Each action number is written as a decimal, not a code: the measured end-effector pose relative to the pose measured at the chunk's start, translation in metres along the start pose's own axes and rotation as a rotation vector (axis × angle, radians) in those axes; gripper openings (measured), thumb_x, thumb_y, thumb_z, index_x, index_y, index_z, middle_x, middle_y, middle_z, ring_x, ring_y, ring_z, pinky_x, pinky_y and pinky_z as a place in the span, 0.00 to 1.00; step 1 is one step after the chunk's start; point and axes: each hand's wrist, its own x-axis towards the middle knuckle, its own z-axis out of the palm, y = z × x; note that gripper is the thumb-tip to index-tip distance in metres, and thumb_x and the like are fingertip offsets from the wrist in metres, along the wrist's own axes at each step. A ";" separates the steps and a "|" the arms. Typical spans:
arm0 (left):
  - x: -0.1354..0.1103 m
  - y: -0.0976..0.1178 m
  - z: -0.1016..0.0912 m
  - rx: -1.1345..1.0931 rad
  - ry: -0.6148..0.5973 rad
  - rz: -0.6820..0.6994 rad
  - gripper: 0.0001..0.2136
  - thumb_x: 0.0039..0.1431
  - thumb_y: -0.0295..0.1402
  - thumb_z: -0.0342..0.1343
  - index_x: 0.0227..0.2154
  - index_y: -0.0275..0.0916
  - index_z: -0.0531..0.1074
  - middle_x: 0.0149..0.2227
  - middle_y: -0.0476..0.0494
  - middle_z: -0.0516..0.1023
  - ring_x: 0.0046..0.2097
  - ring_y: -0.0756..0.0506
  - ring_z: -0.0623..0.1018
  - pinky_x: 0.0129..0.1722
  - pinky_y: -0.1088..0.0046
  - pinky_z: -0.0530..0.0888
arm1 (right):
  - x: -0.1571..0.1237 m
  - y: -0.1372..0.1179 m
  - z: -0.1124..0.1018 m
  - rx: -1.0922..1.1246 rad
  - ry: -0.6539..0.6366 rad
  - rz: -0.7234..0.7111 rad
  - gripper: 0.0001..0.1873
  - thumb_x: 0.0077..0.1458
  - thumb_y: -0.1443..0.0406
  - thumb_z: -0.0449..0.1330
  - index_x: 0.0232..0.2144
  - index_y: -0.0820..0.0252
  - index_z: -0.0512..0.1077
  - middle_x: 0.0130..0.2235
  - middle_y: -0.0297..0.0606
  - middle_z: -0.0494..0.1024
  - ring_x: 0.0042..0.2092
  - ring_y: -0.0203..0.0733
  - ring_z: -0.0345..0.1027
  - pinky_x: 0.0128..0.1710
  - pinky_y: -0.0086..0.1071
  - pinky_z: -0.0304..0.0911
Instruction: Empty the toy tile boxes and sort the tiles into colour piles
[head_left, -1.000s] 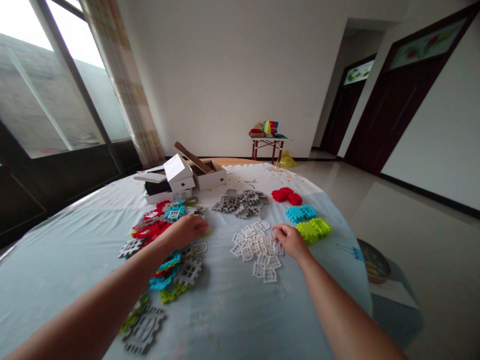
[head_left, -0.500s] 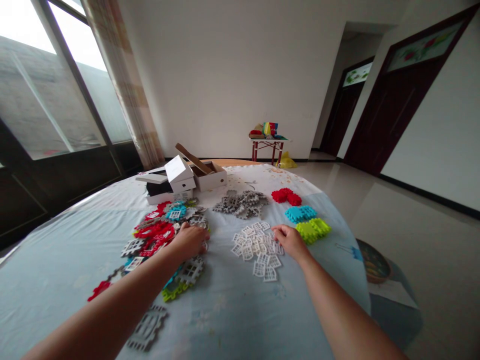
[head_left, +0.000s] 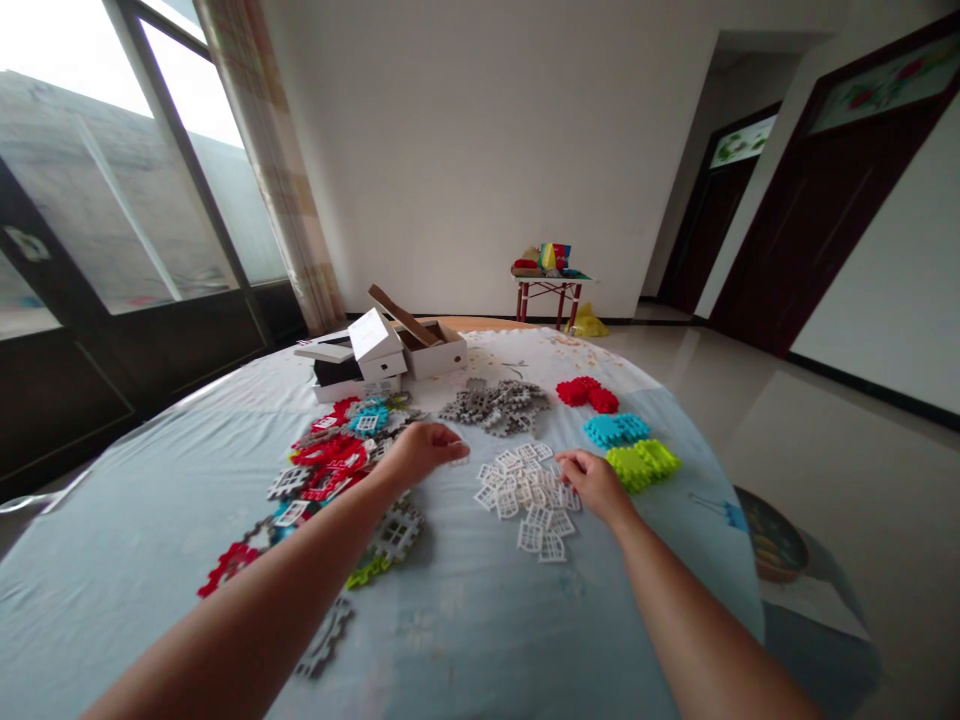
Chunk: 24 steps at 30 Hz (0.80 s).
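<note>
Between the fingertips of my left hand (head_left: 426,450) is a small white window-frame piece (head_left: 460,456), held above the cloth left of a pile of white window-frame pieces (head_left: 517,482). My right hand (head_left: 592,480) rests at that pile's right edge with its fingers curled; whether anything is in them is hidden. Under and beside my left forearm lies a mixed heap of red, grey, blue and green notched plastic building plates (head_left: 330,455), some with white frames in them. A grey plate (head_left: 326,638) lies nearer me, partly covered by the forearm.
Grey plates (head_left: 495,405) are heaped beyond the white pile. To the right lie red plates (head_left: 587,393), blue plates (head_left: 616,430) and green plates (head_left: 643,465). White cardboard boxes (head_left: 375,340) stand at the back left of the round cloth-covered table (head_left: 450,640).
My left hand has moved right, away from the mixed heap, with a white window-frame piece in its fingers. My right hand stays by the white pile. The view has shifted slightly left.
</note>
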 end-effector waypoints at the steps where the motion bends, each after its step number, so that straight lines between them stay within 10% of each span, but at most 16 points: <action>1: 0.001 0.006 0.006 -0.038 0.016 0.002 0.23 0.46 0.52 0.50 0.30 0.34 0.74 0.21 0.47 0.72 0.23 0.51 0.67 0.22 0.75 0.61 | 0.000 0.001 0.000 -0.002 -0.003 -0.001 0.19 0.48 0.58 0.50 0.35 0.64 0.73 0.24 0.36 0.75 0.23 0.36 0.66 0.24 0.27 0.61; 9: -0.009 0.027 0.039 -0.135 0.090 0.071 0.26 0.46 0.48 0.54 0.45 0.35 0.68 0.37 0.40 0.76 0.35 0.48 0.74 0.34 0.74 0.70 | -0.001 0.005 0.000 0.049 -0.023 0.019 0.19 0.47 0.58 0.51 0.35 0.64 0.72 0.23 0.35 0.75 0.21 0.35 0.64 0.23 0.27 0.60; 19: -0.062 -0.027 -0.058 0.259 0.142 0.020 0.12 0.47 0.40 0.53 0.31 0.39 0.74 0.31 0.43 0.74 0.35 0.43 0.71 0.36 0.68 0.65 | -0.001 0.008 0.000 0.052 -0.019 0.019 0.19 0.47 0.57 0.51 0.35 0.64 0.72 0.23 0.36 0.74 0.21 0.36 0.64 0.22 0.27 0.60; 24: -0.095 -0.034 -0.061 0.447 -0.066 0.066 0.15 0.52 0.44 0.49 0.36 0.42 0.73 0.35 0.44 0.74 0.37 0.45 0.71 0.37 0.70 0.64 | -0.002 0.008 0.000 0.052 -0.011 0.018 0.19 0.47 0.57 0.52 0.35 0.64 0.73 0.23 0.36 0.74 0.21 0.35 0.63 0.21 0.27 0.59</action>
